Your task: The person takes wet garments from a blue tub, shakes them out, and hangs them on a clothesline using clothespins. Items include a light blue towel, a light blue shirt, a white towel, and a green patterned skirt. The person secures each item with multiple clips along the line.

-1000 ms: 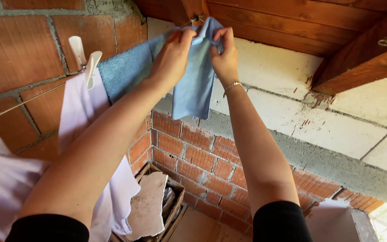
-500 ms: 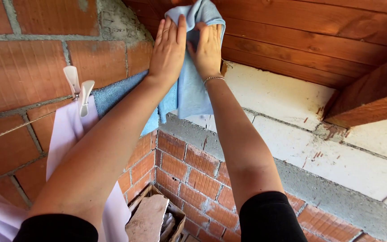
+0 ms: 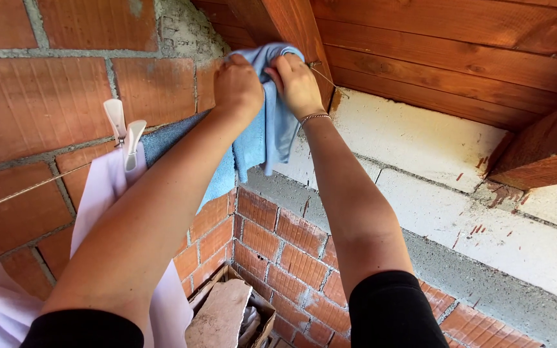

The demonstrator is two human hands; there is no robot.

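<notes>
Both arms are stretched high overhead, forearms bare, black sleeves at the upper arms. The left hand (image 3: 238,84) is curled into a loose fist, knuckles toward the camera, fingers closed. The right hand (image 3: 295,82) sits just beside it, fingers bent and pinching, with a thin bracelet at the wrist.

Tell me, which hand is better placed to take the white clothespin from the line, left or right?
Probably left. The left hand grips the light blue cloth on the side nearer the white clothespin. The right hand holds the cloth farther away, by the wooden beam.
</notes>
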